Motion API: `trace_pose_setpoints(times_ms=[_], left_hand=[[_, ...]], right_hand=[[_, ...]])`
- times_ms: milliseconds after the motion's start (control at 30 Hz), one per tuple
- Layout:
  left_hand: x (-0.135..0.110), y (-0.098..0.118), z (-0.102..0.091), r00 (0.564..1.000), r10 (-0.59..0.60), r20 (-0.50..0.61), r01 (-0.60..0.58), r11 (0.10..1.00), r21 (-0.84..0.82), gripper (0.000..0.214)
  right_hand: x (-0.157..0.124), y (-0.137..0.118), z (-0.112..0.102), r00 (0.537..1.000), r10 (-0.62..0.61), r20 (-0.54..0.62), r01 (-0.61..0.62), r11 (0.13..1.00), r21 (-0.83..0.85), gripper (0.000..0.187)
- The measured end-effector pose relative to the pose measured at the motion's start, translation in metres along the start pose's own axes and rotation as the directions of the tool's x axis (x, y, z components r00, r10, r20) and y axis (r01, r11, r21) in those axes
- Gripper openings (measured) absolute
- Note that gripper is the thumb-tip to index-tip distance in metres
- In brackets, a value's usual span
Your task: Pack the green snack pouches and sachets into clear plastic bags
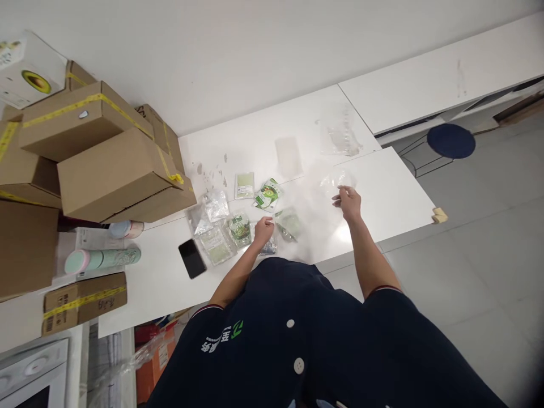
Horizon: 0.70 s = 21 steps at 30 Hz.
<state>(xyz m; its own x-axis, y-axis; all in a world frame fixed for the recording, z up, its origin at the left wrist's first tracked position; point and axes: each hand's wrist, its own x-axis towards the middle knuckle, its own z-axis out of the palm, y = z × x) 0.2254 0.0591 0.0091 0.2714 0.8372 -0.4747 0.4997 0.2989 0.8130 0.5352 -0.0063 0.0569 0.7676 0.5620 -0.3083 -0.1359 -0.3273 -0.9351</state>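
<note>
My left hand [264,231] is closed, its fingertips at the left edge of a green packet in clear plastic [289,225]. Whether the fingers grip that edge is too small to tell. Beneath this hand, a dark silvery packet [269,246] is partly hidden. Farther right, my right hand [349,203] pinches a thin clear plastic bag [335,180] over the white table. A green-and-white avocado pouch [268,194] lies just beyond my left hand. To its left are another green pouch [239,229] and a pale green labelled packet [245,186].
Clear packets [216,205], a wrapped pale packet [216,245] and a black phone [192,259] lie left. Cardboard boxes [123,175] and a mint bottle [106,259] stand beyond. A whitish sheet [288,157] and clear bags [340,136] lie at the back. A blue stool [451,141] stands right.
</note>
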Motion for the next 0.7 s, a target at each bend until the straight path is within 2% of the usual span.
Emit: trace_pose_setpoints(times_ms=[33,100,167,233,300,333,400,467,533,567,633,700], left_hand=[[0.011,0.001,-0.008,0.996,0.055,-0.064,-0.051,0.996,0.070,0.029],[0.034,0.006,-0.022,0.981,0.104,-0.162,-0.072,0.979,0.191,0.031],[0.058,0.011,-0.031,0.972,0.109,-0.208,-0.033,0.939,0.341,0.037],[0.078,0.015,-0.035,0.975,0.111,-0.191,-0.002,0.868,0.497,0.038],[0.093,0.015,-0.037,0.985,0.102,-0.136,0.003,0.791,0.612,0.034],[0.099,0.015,-0.038,0.989,0.096,-0.112,0.000,0.760,0.650,0.030],[0.105,0.017,-0.041,0.993,0.094,-0.077,-0.015,0.723,0.690,0.026],[0.108,0.022,-0.045,0.993,0.110,-0.049,-0.045,0.715,0.698,0.023],[0.107,0.030,-0.051,0.990,0.139,-0.032,-0.081,0.730,0.678,0.021],[0.104,0.035,-0.054,0.988,0.154,-0.027,-0.098,0.747,0.658,0.021],[0.097,0.047,-0.059,0.985,0.174,-0.015,-0.132,0.796,0.591,0.021],[0.083,0.057,-0.062,0.982,0.187,0.017,-0.170,0.852,0.495,0.023]], right_hand=[[0.016,0.003,-0.004,1.000,0.024,-0.001,-0.024,0.998,-0.061,0.037],[0.040,0.009,-0.010,0.999,0.025,-0.039,-0.032,0.979,-0.202,0.054],[0.049,0.015,-0.010,0.992,-0.068,-0.105,0.026,0.931,-0.365,0.070],[0.040,0.025,-0.005,0.978,-0.192,-0.086,0.122,0.850,-0.512,0.073],[0.016,0.041,0.004,0.969,-0.234,0.082,0.236,0.763,-0.602,0.064],[0.000,0.052,0.009,0.957,-0.194,0.216,0.288,0.720,-0.632,0.058],[-0.032,0.075,0.018,0.901,-0.060,0.430,0.365,0.642,-0.675,0.053],[-0.057,0.093,0.022,0.867,0.034,0.497,0.381,0.597,-0.706,0.054],[-0.069,0.101,0.019,0.865,0.083,0.496,0.346,0.616,-0.707,0.055],[-0.070,0.100,0.017,0.871,0.089,0.483,0.314,0.654,-0.688,0.054],[-0.067,0.089,0.014,0.897,0.063,0.438,0.231,0.777,-0.585,0.048],[-0.062,0.070,0.015,0.938,0.050,0.344,0.097,0.913,-0.395,0.038]])
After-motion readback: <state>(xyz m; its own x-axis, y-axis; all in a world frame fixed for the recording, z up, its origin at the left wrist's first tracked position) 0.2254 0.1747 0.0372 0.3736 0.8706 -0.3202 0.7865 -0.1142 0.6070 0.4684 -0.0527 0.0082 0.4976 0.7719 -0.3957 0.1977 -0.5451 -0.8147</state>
